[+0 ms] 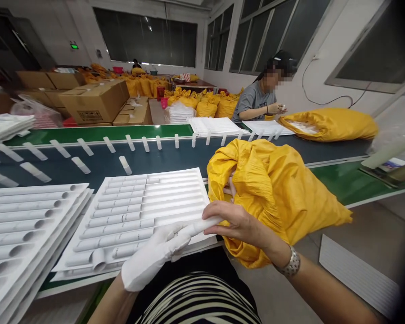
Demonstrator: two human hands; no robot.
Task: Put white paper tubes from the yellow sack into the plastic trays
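A slim white tube [201,225] is held between my two hands over the right edge of a white ribbed tray [177,198]. My left hand [155,252], in a white glove, is wrapped round the tube's lower left end. The bare fingers of my right hand [234,220] pinch its other end. White printed tubes [119,227] lie in the grooves on the tray's left side, and a short loose piece [98,259] rests near its front edge. Beside my right hand, a yellow woven sack [276,184] gapes, with pale tubes [231,185] showing inside.
A dark conveyor belt [168,155] carries rows of white tubes. Stacked ribbed trays [27,220] stand at left. Across the belt sits a person [256,96] beside another yellow sack [337,123]. Cardboard boxes [94,101] and more sacks fill the back.
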